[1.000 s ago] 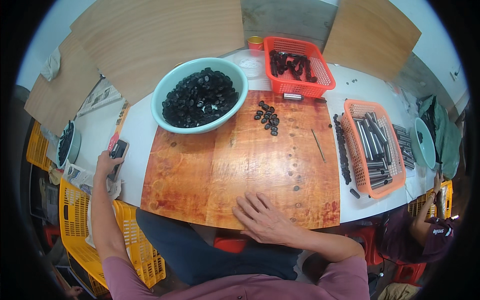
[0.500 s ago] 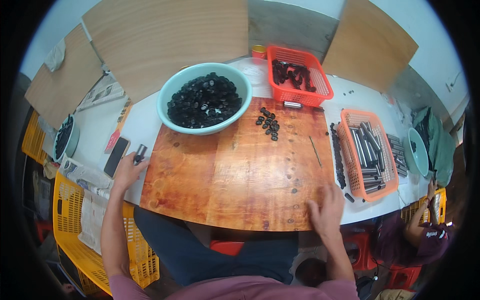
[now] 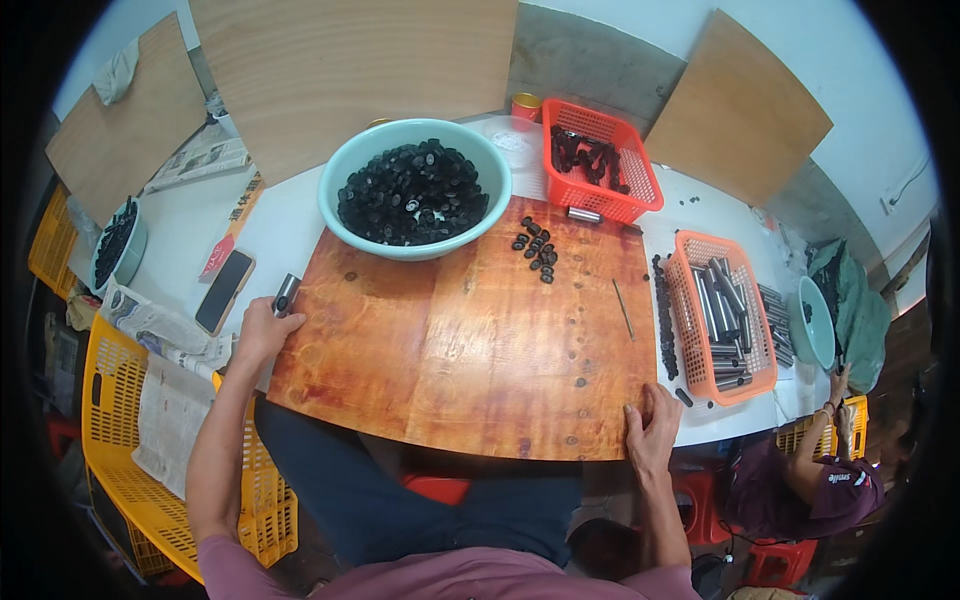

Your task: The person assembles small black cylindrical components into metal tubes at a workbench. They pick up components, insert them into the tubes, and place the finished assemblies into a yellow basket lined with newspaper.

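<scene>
My left hand (image 3: 262, 332) is closed around a short shiny metal tube (image 3: 287, 292), beside the left edge of the brown wooden board (image 3: 480, 370). The tube's upper end looks dark. At the board's front right edge rests my right hand (image 3: 654, 432), thumb apart from the fingers and nothing seen in it. On the far part of the board lies a small cluster of black oval plugs (image 3: 540, 250). A thin metal rod (image 3: 623, 310) lies to the right of them. Another metal tube (image 3: 584, 214) sits at the far edge.
A pale green basin (image 3: 330, 190) of black pieces stands at the far left of the board. A red basket (image 3: 600, 207) and an orange basket (image 3: 730, 392) of metal tubes stand beyond and to the right. A phone (image 3: 225, 291) lies at left. A co-worker's arm (image 3: 815, 440) shows at right.
My right hand has settled lower at the board's front right edge. My left hand still holds the tube, now turned more toward the board. The whole view has shifted slightly.
</scene>
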Action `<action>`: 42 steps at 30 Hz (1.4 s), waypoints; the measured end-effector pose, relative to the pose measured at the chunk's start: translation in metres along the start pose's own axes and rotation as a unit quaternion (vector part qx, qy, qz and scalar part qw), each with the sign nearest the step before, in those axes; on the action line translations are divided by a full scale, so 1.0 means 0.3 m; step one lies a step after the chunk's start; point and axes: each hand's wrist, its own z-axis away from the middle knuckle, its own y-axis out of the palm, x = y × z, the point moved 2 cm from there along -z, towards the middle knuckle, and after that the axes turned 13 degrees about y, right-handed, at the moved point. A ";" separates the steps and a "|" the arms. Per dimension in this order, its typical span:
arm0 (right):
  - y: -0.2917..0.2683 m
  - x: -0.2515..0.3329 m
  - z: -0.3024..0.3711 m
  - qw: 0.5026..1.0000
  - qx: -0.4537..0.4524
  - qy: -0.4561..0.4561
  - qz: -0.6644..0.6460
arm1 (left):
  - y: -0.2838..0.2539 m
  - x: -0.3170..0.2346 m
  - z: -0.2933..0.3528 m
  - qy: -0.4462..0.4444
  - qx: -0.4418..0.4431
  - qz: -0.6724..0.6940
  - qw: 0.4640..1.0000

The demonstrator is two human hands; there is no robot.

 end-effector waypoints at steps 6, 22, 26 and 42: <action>0.011 -0.044 -0.018 1.000 0.008 -0.020 -0.019 | -0.009 0.005 0.024 -0.012 0.018 0.014 1.000; 0.054 -0.073 -0.041 0.998 0.012 -0.029 -0.051 | -0.002 -0.086 0.065 -0.040 -0.026 0.029 0.998; 0.054 -0.064 -0.039 0.999 0.008 -0.032 -0.042 | 0.007 -0.047 0.077 -0.015 -0.037 0.008 0.999; -0.041 0.061 0.093 0.977 -0.037 -0.185 -0.100 | -0.104 -0.204 0.123 -0.001 -0.140 0.137 0.981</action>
